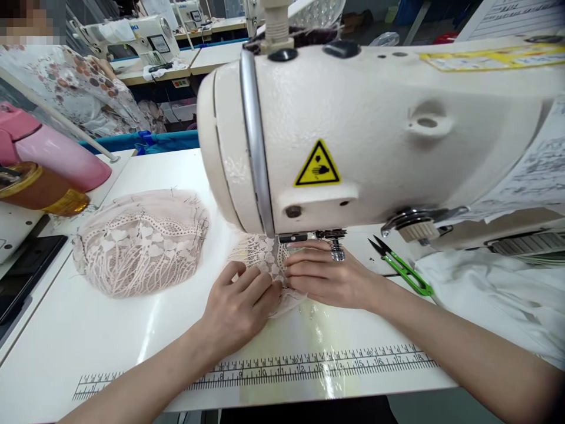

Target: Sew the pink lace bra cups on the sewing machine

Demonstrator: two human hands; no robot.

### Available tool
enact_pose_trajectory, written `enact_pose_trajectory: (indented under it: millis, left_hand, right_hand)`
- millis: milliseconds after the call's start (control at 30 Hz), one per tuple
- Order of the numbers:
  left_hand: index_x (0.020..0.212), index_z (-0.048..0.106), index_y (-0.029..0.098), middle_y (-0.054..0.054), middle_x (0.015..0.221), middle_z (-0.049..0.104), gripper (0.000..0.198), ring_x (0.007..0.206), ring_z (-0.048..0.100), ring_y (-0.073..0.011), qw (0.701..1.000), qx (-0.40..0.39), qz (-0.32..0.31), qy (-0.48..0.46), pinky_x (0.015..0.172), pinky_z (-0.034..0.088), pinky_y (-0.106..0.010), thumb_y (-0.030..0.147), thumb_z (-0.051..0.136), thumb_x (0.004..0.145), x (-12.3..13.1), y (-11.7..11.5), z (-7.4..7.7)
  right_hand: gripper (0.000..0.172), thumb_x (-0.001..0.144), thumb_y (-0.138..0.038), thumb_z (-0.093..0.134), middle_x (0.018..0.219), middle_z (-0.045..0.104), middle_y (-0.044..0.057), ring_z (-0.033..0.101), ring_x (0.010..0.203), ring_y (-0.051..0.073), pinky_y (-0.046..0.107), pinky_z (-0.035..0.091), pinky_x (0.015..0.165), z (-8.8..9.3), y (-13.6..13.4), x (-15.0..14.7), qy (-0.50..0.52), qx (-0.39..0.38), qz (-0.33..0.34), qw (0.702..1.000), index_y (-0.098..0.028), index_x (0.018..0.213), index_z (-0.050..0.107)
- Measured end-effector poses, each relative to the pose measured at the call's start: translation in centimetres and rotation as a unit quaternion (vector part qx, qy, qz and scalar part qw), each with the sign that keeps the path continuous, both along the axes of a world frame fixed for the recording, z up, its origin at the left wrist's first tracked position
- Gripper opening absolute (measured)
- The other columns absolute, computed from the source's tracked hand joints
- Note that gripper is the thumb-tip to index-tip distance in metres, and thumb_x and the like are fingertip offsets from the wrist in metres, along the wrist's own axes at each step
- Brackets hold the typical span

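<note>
Firstly, the large cream-white metal sewing machine [371,118] stands above and behind the grip. Well to the left of the grip lies a rounded pale-pink lace piece with loose threads [143,247]. Left hand [242,303] presses with curled fingers, and right hand [329,274] with extended ones, upon a second pale-pink patterned lace piece [265,252]; whether they pinch it, I cannot tell. To the right are green-handled thread snips [401,261]. Probably, the step is aligning lace; next calls for steady, flat guiding.
</note>
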State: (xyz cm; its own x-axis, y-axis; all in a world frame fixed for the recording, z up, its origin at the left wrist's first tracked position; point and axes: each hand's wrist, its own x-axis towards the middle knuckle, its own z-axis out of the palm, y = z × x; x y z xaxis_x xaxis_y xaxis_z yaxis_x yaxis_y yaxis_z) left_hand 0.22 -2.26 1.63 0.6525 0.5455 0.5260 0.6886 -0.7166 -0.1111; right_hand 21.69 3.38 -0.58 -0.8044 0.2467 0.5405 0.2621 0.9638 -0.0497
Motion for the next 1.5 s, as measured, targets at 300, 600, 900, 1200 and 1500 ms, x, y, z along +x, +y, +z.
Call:
enact_pose_trajectory:
  millis: [300,600,900,1200,1500]
  left_hand:
    - [0.104,0.06,0.009,-0.017,0.125,0.063,0.023,0.122,0.057,-0.0271,0.992,-0.121,-0.027,-0.013,0.096,0.056,-0.038,0.012,0.05,0.084,-0.6,0.6,-1.2]
    - [0.102,0.059,0.01,-0.017,0.123,0.065,0.022,0.12,0.059,-0.0266,0.993,-0.12,-0.009,-0.009,0.093,0.057,-0.037,0.012,0.049,0.082,-0.6,0.6,-1.3]
    - [0.103,0.058,0.009,-0.019,0.126,0.063,0.022,0.122,0.057,-0.0277,0.993,-0.121,-0.008,-0.004,0.094,0.057,-0.039,0.015,0.045,0.087,-0.3,0.6,-1.1]
    - [0.113,0.056,0.007,-0.019,0.128,0.062,0.028,0.124,0.055,-0.0278,0.993,-0.117,-0.012,-0.001,0.095,0.056,-0.039,0.013,0.043,0.089,0.0,0.6,-1.3]
    - [0.117,0.054,0.008,-0.018,0.129,0.061,0.03,0.126,0.054,-0.0272,0.993,-0.119,-0.011,0.001,0.097,0.055,-0.039,0.014,0.042,0.09,0.0,1.0,-1.5]
  right_hand:
    - [0.016,0.091,-0.01,0.054,0.092,0.071,-0.003,0.064,0.087,0.008,0.023,0.054,0.075,-0.4,-0.5,0.1,0.034,0.003,-0.033,0.999,-0.021,0.1,0.063]
    - [0.02,0.093,-0.012,0.051,0.093,0.072,-0.002,0.064,0.088,0.01,0.022,0.053,0.071,-1.4,-0.7,-0.1,0.011,-0.005,-0.039,0.999,-0.022,0.102,0.065]
    - [0.02,0.091,-0.009,0.05,0.086,0.072,-0.005,0.062,0.079,0.008,0.022,0.046,0.06,-0.8,-0.2,-0.2,0.04,0.023,-0.042,0.998,-0.021,0.1,0.064]
    - [0.02,0.086,-0.007,0.048,0.081,0.071,-0.008,0.059,0.066,0.006,0.026,0.04,0.061,0.7,-0.3,-0.2,0.035,0.098,-0.115,0.988,-0.021,0.091,0.062]
    - [0.016,0.09,-0.013,0.049,0.085,0.072,-0.006,0.06,0.067,0.008,0.028,0.04,0.064,0.4,-0.2,-0.1,0.006,0.1,-0.148,0.984,-0.021,0.094,0.063]
